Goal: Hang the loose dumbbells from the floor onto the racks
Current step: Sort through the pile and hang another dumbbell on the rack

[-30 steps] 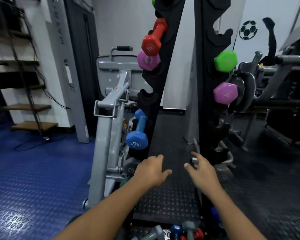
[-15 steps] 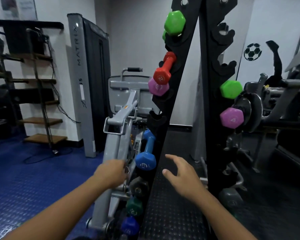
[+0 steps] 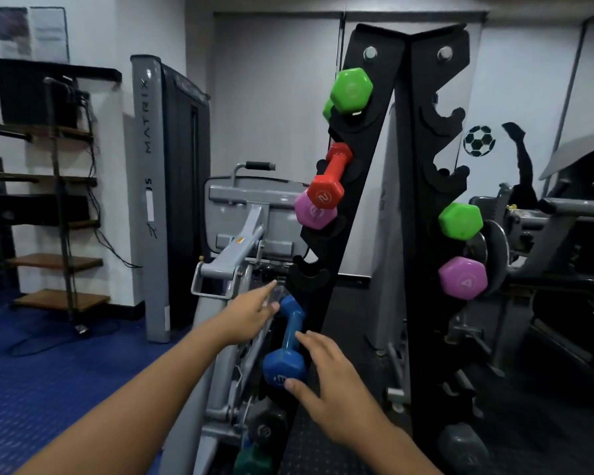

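blue dumbbell [image 3: 286, 347] sits on the left rack [image 3: 357, 186], handle tilted, near head low and toward the camera, far head up by an empty cradle [image 3: 307, 274]. both hands are at it: left hand [image 3: 251, 311] reaches with straight fingers to the far head, touching or just short of it, cannot tell which; right hand [image 3: 330, 382] lies spread beside the near head, thumb against its lower edge, fingers relaxed, gripping nothing. step judged: seating or straightening this dumbbell in its cradle, not a fresh pickup. above it hang a pink, a red [image 3: 330, 180] and a green dumbbell [image 3: 350, 90]; darker ones sit below. right rack [image 3: 422, 234] carries a green and a pink one, with open hooks above. next move likely calls for checking the handle rests fully in the notch, then going back to the floor [image 3: 48, 371] for any loose dumbbell; none shows there
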Available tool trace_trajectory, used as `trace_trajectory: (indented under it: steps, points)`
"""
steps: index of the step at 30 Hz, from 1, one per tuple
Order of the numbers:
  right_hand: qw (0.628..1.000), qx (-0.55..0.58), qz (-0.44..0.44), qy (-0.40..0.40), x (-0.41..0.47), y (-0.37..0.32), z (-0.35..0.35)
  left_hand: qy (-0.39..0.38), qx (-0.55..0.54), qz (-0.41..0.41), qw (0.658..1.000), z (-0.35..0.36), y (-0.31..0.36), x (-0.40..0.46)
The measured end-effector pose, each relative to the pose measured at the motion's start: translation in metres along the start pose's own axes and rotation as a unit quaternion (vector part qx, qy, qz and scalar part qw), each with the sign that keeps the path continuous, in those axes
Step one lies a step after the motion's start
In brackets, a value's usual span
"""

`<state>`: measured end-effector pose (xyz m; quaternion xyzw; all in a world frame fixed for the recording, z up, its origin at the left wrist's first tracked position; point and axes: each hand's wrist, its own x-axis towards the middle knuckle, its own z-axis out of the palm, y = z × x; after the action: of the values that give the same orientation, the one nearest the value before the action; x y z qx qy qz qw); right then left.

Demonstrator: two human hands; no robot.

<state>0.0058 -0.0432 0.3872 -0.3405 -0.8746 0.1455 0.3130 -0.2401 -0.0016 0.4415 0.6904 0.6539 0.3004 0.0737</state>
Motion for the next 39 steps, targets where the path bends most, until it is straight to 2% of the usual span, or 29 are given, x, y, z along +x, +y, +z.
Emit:
trace_trajectory:
  steps: [4,8,22,26,31,35,39]
  points:
    - [1.0,0.017,0.017,0.004,0.004,0.004,0.01,-0.035,-0.194,-0.026,0.98,0.022,-0.012,0.01]
    - [0.999,0.019,0.032,0.015,0.007,0.008,0.015,-0.009,-0.281,-0.009,0.96,0.034,-0.008,0.016]
    - [0.997,0.035,0.055,0.039,0.004,0.012,0.011,0.087,-0.325,-0.001,0.942,0.05,-0.017,0.018]
    - [0.999,0.022,0.013,0.027,0.003,0.02,0.003,0.115,-0.329,-0.006,0.937,0.055,-0.021,0.013]
    - [1.0,0.01,-0.017,0.013,0.008,0.032,-0.009,0.179,-0.359,-0.019,0.916,0.064,-0.021,0.009]
    - [0.998,0.001,-0.056,0.032,0.024,0.039,-0.017,0.222,-0.377,-0.028,0.899,0.064,-0.015,0.01]
    - [0.998,0.008,-0.063,0.026,0.037,0.043,-0.023,0.243,-0.397,-0.038,0.884,0.066,-0.015,0.016]
